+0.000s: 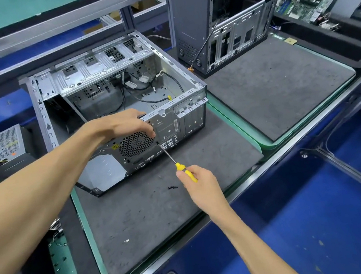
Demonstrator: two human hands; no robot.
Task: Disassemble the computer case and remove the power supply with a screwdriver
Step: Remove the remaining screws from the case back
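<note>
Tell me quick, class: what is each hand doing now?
Left hand: grips the computer case rear top edge.
Right hand: holds the yellow screwdriver.

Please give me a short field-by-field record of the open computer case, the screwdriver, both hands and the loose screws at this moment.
case: open grey metal computer case, lying on its side on the dark grey mat
left hand: left hand grips the top edge of the case's rear panel, above the fan grille
right hand: right hand holds the yellow-handled screwdriver
tip: against the rear panel beside the grille
loose screws: two small black screws on the mat, near the right hand
nearby: boxy grey power supply unit, apart, left of the case
</note>
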